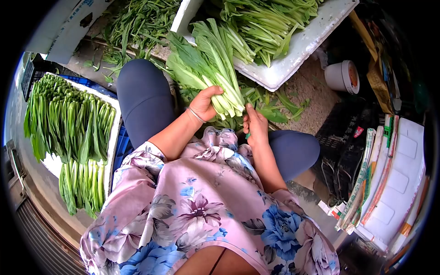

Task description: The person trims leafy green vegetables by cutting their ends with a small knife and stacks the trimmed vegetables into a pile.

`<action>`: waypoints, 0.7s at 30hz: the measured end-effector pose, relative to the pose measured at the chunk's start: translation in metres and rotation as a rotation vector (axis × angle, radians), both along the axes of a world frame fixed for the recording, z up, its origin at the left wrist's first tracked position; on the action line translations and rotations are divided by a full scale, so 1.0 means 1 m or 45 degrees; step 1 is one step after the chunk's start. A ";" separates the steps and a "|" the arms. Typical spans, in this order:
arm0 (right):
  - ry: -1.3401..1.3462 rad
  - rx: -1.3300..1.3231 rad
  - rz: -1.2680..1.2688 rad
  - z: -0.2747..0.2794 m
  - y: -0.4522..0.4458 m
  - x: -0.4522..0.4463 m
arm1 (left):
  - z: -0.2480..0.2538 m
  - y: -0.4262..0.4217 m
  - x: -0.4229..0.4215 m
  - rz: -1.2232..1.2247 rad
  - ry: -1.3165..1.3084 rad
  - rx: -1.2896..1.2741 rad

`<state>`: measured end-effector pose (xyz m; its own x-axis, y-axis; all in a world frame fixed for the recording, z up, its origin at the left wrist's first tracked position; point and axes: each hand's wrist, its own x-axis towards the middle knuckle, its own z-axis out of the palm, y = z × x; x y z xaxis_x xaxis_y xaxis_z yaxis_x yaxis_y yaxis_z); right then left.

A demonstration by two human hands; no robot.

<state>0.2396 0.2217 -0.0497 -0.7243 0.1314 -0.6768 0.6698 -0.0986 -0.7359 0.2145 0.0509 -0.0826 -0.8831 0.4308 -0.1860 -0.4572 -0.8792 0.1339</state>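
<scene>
My left hand is closed around a bunch of leafy greens, its pale stem ends pointing toward me and its leaves pointing away. Just right of those stem ends is my right hand, its fingers curled. Something small and green shows below its fingers, too hidden to make out. Beyond the bunch, a white foam box holds more greens. Loose leaves lie on the ground under and beside my hands.
On the left, a white foam tray bears stacked greens. Trimmed leaves are heaped at the top. To the right are a white tub, black crates and stacked foam boxes.
</scene>
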 end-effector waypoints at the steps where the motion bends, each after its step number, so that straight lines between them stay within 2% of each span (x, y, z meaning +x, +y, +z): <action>1: 0.256 0.115 -0.033 0.006 -0.002 -0.006 | -0.002 0.001 0.002 -0.050 0.008 -0.111; 3: 0.663 0.240 -0.009 0.003 -0.004 -0.021 | -0.002 0.004 0.005 -0.059 0.027 -0.252; 4: 0.726 0.244 0.100 0.007 -0.003 -0.026 | 0.003 0.004 0.009 -0.078 0.043 -0.325; 7: 0.572 0.082 0.269 0.024 -0.012 -0.028 | 0.021 0.005 0.013 -0.050 0.192 -0.418; 10: 0.682 0.266 0.370 0.017 -0.023 -0.024 | 0.010 0.005 0.014 0.001 0.135 -0.490; 11: 0.695 0.163 0.312 0.016 -0.027 -0.024 | 0.011 0.005 0.016 -0.002 0.096 -0.546; 13: 0.742 0.216 0.370 0.027 -0.034 -0.026 | 0.016 0.009 0.017 0.116 0.137 -0.507; 15: 0.731 0.321 0.426 0.049 -0.043 -0.028 | 0.043 0.002 0.021 0.149 0.098 -0.488; 19: 1.091 0.335 0.604 0.082 -0.067 -0.037 | 0.088 -0.021 0.024 0.316 0.163 -0.515; 21: 1.258 0.254 0.684 0.106 -0.092 -0.036 | 0.108 -0.039 0.029 0.588 0.292 -0.577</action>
<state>0.2033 0.1300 0.0568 -0.9236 -0.3148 0.2187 -0.2907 0.2036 -0.9349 0.2439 0.0122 0.0254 -0.9961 -0.0754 -0.0455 0.0348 -0.8116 0.5831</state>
